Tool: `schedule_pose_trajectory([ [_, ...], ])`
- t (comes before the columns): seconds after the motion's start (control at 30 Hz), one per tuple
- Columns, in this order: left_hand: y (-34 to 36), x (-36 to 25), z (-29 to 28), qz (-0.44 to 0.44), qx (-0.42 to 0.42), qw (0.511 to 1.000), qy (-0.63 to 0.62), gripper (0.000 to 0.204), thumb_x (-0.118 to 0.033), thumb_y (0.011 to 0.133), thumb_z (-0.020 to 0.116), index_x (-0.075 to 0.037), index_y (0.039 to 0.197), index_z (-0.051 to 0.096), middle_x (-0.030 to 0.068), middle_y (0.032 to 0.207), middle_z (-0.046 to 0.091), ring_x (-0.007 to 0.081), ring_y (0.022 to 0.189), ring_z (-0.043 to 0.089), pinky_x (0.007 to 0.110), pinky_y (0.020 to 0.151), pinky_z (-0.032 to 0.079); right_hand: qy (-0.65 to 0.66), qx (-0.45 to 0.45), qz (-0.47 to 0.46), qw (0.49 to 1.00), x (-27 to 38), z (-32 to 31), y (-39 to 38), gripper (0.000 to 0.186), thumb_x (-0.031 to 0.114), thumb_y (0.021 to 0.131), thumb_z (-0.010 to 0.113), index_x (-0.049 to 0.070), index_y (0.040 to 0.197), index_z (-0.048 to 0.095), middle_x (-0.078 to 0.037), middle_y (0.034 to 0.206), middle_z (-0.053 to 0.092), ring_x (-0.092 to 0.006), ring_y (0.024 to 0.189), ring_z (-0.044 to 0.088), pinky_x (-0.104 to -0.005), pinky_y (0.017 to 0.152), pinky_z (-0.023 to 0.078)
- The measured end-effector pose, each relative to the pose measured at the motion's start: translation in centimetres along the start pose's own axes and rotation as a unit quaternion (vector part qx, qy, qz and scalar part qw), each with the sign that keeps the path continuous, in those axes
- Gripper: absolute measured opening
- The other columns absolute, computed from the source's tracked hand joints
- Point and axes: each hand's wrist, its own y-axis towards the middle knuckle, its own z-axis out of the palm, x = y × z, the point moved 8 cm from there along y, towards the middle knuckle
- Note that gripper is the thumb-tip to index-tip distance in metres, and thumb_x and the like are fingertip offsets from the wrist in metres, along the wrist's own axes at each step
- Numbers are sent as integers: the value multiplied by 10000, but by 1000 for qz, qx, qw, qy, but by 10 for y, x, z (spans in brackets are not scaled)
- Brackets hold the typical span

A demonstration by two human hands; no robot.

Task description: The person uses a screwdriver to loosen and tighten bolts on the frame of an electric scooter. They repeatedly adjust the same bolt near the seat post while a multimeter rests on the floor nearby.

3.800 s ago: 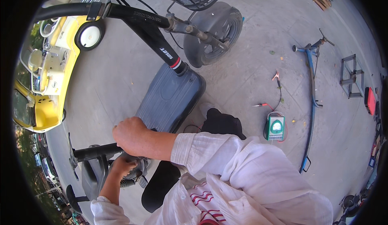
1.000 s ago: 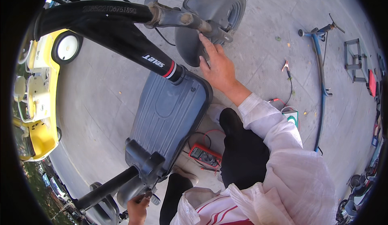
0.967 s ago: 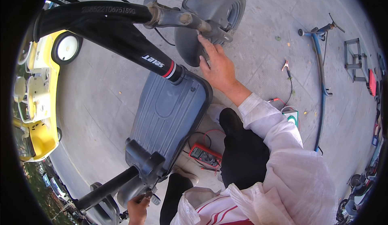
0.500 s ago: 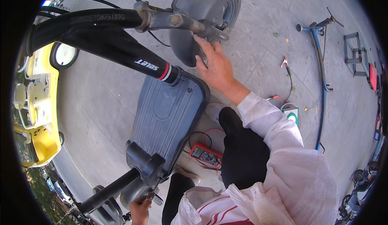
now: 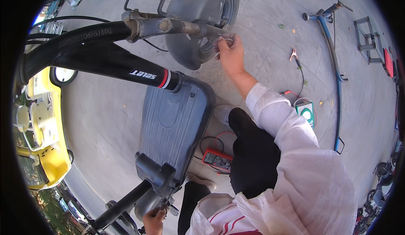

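Observation:
A black scooter frame [image 5: 109, 60] with a grey footboard [image 5: 168, 121] lies below me, its front wheel [image 5: 225, 5] at the top. At the lower end of the metal front fork [image 5: 190, 28], beside that wheel, my right hand [image 5: 231, 55] has its fingers curled and closed on a small part that I cannot make out. My left hand [image 5: 155, 220] is at the bottom, by the rear post [image 5: 126, 203], closed round something small with a thin metal piece showing. A red multimeter [image 5: 217, 160] with leads lies between the footboard and my black-trousered leg.
A green-and-grey meter [image 5: 304, 113] with a clip lead [image 5: 294, 54] sits on the floor [image 5: 101, 121] at the right, beside a long blue metal bar [image 5: 337, 87]. A grey stand [image 5: 368, 41] and red case [image 5: 388, 62] are farther right. A yellow vehicle [image 5: 50, 150] stands at the left.
My right hand has moved from the rear post up to the front fork; in the last half second it shifted rightward and curled its fingers. The view has shifted slightly.

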Motion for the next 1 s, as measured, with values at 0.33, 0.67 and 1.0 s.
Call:
schedule_pose_trajectory([
  [0.33,-15,-26,9,-29,4,999,37,252,-152,879,821,46,1023,762,1,696,618,63,519,508,225,434,309,99,4,13,995,-23,-13,41,73,38,1014,616,-8,1037,564,-115,795,688,-169,649,677,-314,570,587],
  [0.67,-7,-22,1,-29,-5,998,54,220,-151,893,804,23,1024,773,-26,690,612,53,529,534,219,429,299,133,-24,11,991,-29,-18,42,72,34,992,644,-7,963,592,-100,803,696,-144,656,667,-296,594,576],
  [1.0,-18,-38,10,-44,-8,996,78,237,-144,890,802,37,1040,772,-4,665,607,52,507,510,215,429,300,131,-41,28,990,-35,-20,42,89,28,981,669,-20,945,604,-104,806,695,-154,672,672,-299,602,578],
])
